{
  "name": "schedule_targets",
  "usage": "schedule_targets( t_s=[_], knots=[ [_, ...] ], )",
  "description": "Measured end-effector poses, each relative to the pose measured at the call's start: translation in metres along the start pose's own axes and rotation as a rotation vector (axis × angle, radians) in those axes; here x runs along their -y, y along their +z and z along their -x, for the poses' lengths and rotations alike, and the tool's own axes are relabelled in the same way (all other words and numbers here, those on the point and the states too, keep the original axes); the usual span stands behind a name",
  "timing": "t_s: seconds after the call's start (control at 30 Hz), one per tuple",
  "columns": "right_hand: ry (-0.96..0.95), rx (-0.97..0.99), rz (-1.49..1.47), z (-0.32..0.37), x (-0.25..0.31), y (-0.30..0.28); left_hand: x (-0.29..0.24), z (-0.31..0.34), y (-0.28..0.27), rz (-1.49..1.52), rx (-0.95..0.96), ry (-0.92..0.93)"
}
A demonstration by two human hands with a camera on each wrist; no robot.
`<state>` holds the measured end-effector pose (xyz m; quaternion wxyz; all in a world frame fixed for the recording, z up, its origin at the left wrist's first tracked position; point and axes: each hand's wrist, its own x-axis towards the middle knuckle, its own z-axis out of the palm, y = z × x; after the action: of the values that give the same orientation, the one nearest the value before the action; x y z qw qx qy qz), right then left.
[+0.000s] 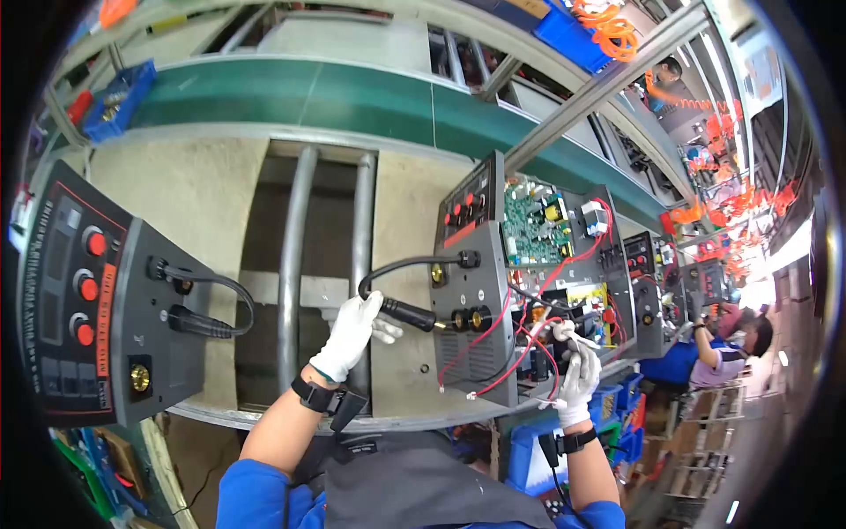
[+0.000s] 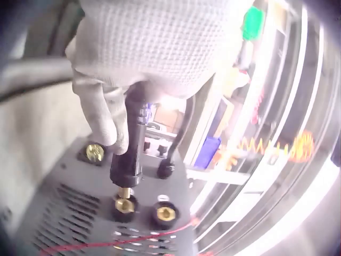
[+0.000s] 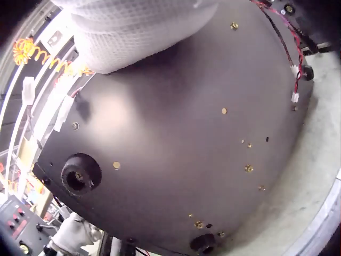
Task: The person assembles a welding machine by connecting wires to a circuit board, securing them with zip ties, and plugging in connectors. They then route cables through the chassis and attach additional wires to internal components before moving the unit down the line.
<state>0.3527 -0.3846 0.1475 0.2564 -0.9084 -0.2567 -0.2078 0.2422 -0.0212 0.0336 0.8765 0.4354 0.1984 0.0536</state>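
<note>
The fingers (image 2: 100, 120) wear rough knit cloth; the plug (image 2: 129, 164) looks smooth plastic, the sockets (image 2: 165, 214) glossy metal.

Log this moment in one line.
left hand: holds black plug | brass tip: at socket, not fully in | right hand: at edge of open machine, grip unclear

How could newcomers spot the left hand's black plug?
Find the dark grey machine with the green circuit board. Beside it, the white-gloved left hand holds a black cylindrical plug. Unlike the black plug at far left, it shows its golden tip.
</note>
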Motion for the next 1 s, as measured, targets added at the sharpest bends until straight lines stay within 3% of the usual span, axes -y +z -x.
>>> schedule_targets(
  t_s=[0.27, 0.6, 0.7, 0.83, 1.0],
  knots=[
    [0.103, 0.079, 0.016, 0.001, 0.002, -0.005, 0.026, 0.009, 0.025, 0.184, -0.009, -0.023],
    [-0.025, 0.089, 0.011, -0.006, 0.008, -0.006, 0.026, 0.038, 0.025, 0.037, 0.065, 0.063],
    [-0.112, 0.092, 0.037, -0.006, 0.006, -0.007, 0.03, 0.04, 0.028, 0.118, -0.001, 0.081],
    [-0.084, 0.089, 0.012, -0.008, 0.012, -0.008, 0.027, 0.042, 0.036, 0.089, -0.159, 0.055],
    [-0.093, 0.108, 0.026, -0.013, 0.024, -0.013, 0.011, 0.043, 0.034, 0.089, -0.106, 0.08]
  ],
)
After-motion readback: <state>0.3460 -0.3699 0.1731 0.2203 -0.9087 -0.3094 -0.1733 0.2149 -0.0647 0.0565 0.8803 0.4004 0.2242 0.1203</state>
